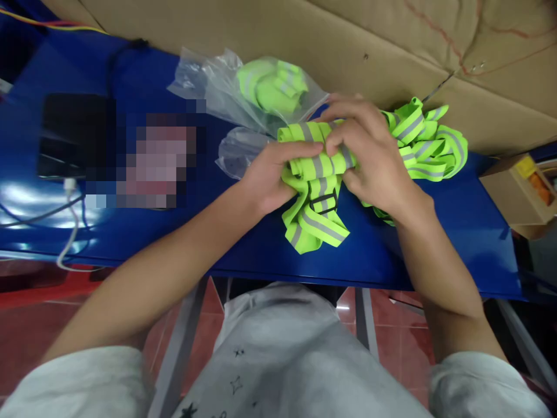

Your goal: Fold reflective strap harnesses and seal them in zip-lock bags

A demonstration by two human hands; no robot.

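Webbing (pixel 318 167) in neon yellow with grey stripes sits bundled above the blue bench (pixel 456 232), grasped by the left hand (pixel 275 174) and right hand (pixel 372 152), its black buckle (pixel 324 210) hanging below, near a clear bag (pixel 217 78) holding a similar bundle (pixel 272 93) and a looser striped pile (pixel 430 148).

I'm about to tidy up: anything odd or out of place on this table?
Mainly the strap pile beside the right hand looks messy: its loops lie jumbled, unlike the neater bundle being held.

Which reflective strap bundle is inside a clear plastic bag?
The leftmost bundle, behind the held bundle; that one and the loose pile at right are unbagged.
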